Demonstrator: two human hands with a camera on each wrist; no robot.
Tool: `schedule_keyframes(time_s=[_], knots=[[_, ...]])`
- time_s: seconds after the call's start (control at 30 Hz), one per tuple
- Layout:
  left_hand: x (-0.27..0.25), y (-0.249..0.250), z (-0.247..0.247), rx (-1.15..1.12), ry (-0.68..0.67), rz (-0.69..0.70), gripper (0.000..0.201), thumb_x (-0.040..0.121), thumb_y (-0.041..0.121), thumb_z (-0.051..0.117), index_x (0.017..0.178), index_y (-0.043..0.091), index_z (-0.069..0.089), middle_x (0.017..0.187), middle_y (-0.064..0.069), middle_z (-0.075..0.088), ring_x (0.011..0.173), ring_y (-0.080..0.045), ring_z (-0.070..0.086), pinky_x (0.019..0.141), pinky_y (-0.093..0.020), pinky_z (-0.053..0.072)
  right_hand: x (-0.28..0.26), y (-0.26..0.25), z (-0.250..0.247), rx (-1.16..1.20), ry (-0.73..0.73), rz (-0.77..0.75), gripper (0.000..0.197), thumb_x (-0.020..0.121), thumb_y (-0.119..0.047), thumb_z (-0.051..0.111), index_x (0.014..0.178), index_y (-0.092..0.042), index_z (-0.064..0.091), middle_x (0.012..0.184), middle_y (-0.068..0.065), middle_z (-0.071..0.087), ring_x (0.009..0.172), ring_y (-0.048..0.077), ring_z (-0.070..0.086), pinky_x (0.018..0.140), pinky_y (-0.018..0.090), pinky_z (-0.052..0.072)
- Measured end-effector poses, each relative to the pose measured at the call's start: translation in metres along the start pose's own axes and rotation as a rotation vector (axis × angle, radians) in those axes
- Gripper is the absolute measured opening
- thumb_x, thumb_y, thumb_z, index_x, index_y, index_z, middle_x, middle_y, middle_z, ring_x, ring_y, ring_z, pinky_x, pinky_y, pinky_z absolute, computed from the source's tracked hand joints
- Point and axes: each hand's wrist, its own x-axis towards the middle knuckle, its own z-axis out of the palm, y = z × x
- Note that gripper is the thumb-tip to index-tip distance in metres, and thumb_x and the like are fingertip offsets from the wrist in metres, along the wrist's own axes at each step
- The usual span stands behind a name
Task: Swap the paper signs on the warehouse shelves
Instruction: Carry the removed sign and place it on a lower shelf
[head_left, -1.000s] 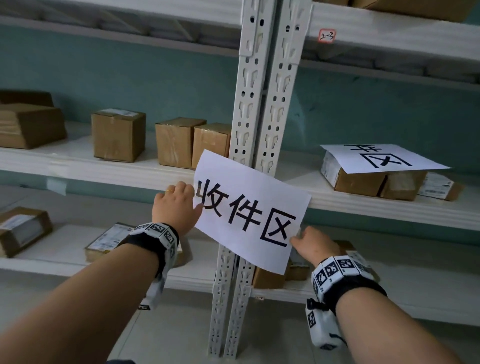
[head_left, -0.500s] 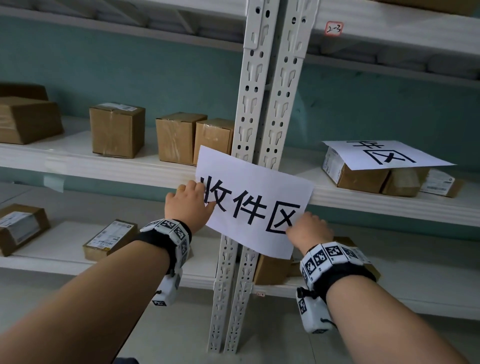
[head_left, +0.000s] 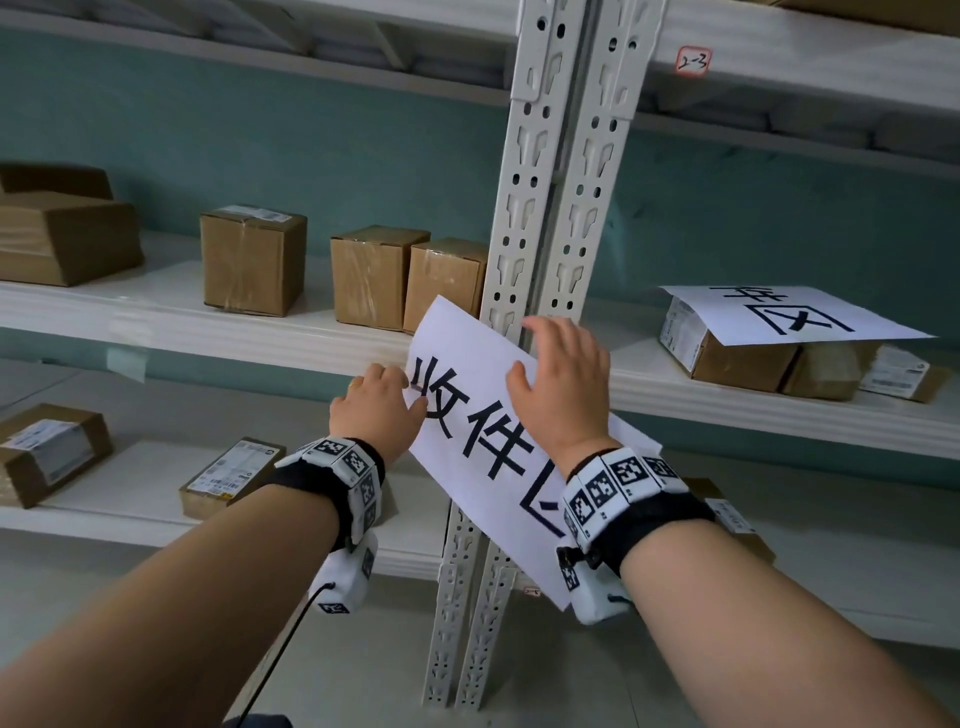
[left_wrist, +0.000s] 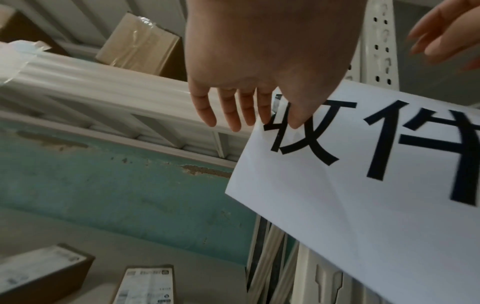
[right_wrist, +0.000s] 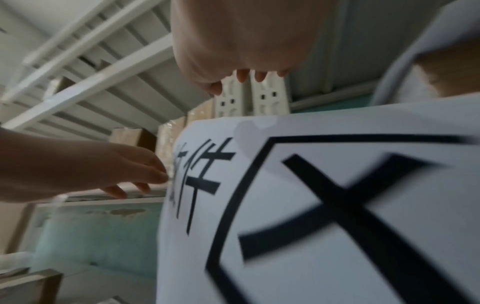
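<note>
A white paper sign (head_left: 467, 431) with large black characters lies tilted across the two white shelf uprights (head_left: 545, 208), its right end drooping. My left hand (head_left: 400, 395) holds its left edge, thumb on the printed face; the left wrist view shows the sign (left_wrist: 363, 195) and that hand (left_wrist: 259, 117) with its fingers beside the edge. My right hand (head_left: 550, 353) is spread flat over the sign's upper right part, fingers reaching the uprights. The right wrist view is filled by the sign (right_wrist: 311, 205). A second sign (head_left: 795, 314) lies face up on boxes on the right shelf.
Brown cartons (head_left: 253, 260) stand on the middle shelf left of the uprights, two more (head_left: 374, 275) close to the sign. Flat parcels (head_left: 231, 483) lie on the lower shelf. A small "2-3" tag (head_left: 693, 61) sits on the upper shelf edge. A teal wall is behind.
My right hand let go of the sign's lower right corner and moved up onto its upper right part. The sign now tilts more steeply. My left hand kept its hold.
</note>
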Motion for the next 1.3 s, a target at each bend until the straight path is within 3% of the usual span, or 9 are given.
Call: schedule_keyframes(time_s=[0.17,0.37,0.43,0.5,0.57,0.63,0.8,0.93,1.3], knots=[[0.008,-0.014,-0.001,-0.131,-0.097,-0.218,0.059,0.088,0.055,0.048,0.133,0.017,0.045,0.135,-0.005,0.047,0.126,-0.026,0.043,0.098,-0.044,0.04,0.015,-0.038,0.019,0.006,-0.164,-0.12,0.041,0.085,-0.023,0.051,0.126,-0.017,0.052,0.125,0.002,0.056,0.12,0.025,0.045,0.105,0.039,0.03],[0.018,-0.027,0.01,-0.316,-0.221,-0.286,0.08,0.082,0.062,0.051,0.144,0.013,0.037,0.146,-0.008,0.043,0.13,-0.028,0.044,0.104,-0.046,0.04,0.022,-0.063,0.04,-0.023,-0.291,-0.193,0.048,0.083,-0.018,0.051,0.131,-0.014,0.049,0.138,0.005,0.046,0.13,0.027,0.036,0.111,0.039,0.022],[0.02,-0.028,0.013,-0.462,-0.253,-0.264,0.077,0.082,0.058,0.053,0.136,0.003,0.046,0.137,-0.017,0.052,0.123,-0.033,0.051,0.101,-0.047,0.042,0.026,-0.069,0.045,-0.051,-0.312,-0.201,0.05,0.082,-0.016,0.051,0.133,-0.015,0.047,0.145,0.006,0.04,0.136,0.029,0.03,0.115,0.042,0.017],[0.019,-0.026,0.013,-0.609,-0.26,-0.231,0.071,0.075,0.059,0.054,0.115,0.0,0.061,0.108,-0.02,0.064,0.098,-0.034,0.06,0.085,-0.042,0.046,0.028,-0.074,0.05,-0.101,-0.351,-0.203,0.05,0.085,-0.017,0.049,0.134,-0.018,0.045,0.15,0.005,0.033,0.143,0.028,0.018,0.118,0.046,0.006],[0.016,-0.024,0.012,-0.716,-0.268,-0.202,0.062,0.069,0.059,0.055,0.099,0.005,0.065,0.082,-0.005,0.06,0.074,-0.02,0.054,0.068,-0.032,0.04,0.03,-0.076,0.054,-0.155,-0.377,-0.23,0.047,0.087,-0.017,0.047,0.134,-0.02,0.046,0.152,0.006,0.031,0.145,0.029,0.011,0.118,0.051,-0.001],[0.017,-0.023,0.015,-0.785,-0.271,-0.191,0.049,0.076,0.049,0.058,0.101,0.008,0.068,0.088,0.003,0.063,0.078,-0.013,0.053,0.071,-0.029,0.038,0.032,-0.076,0.057,-0.202,-0.417,-0.271,0.042,0.09,-0.02,0.045,0.131,-0.02,0.05,0.151,0.007,0.032,0.146,0.029,0.008,0.118,0.052,-0.006],[0.022,-0.021,0.019,-0.916,-0.243,-0.255,0.037,0.068,0.051,0.053,0.085,0.018,0.057,0.086,-0.002,0.054,0.081,-0.016,0.047,0.076,-0.033,0.037,0.037,-0.075,0.067,-0.275,-0.448,-0.325,0.037,0.093,-0.02,0.038,0.127,-0.015,0.053,0.15,0.01,0.035,0.147,0.029,0.009,0.118,0.053,-0.007],[0.026,-0.026,0.027,-0.996,-0.178,-0.339,0.028,0.086,0.034,0.058,0.091,0.01,0.071,0.098,-0.006,0.071,0.094,-0.024,0.061,0.09,-0.04,0.047,0.045,-0.079,0.071,-0.305,-0.446,-0.36,0.035,0.094,-0.019,0.038,0.123,-0.012,0.055,0.143,0.009,0.043,0.146,0.03,0.012,0.117,0.055,-0.008],[0.024,-0.017,0.026,-1.094,-0.113,-0.413,0.018,0.091,0.016,0.055,0.087,0.005,0.07,0.093,-0.013,0.067,0.087,-0.022,0.056,0.081,-0.033,0.043,0.053,-0.089,0.073,-0.324,-0.39,-0.338,0.027,0.091,-0.013,0.042,0.109,-0.015,0.062,0.121,0.006,0.058,0.131,0.031,0.035,0.117,0.057,-0.001]])
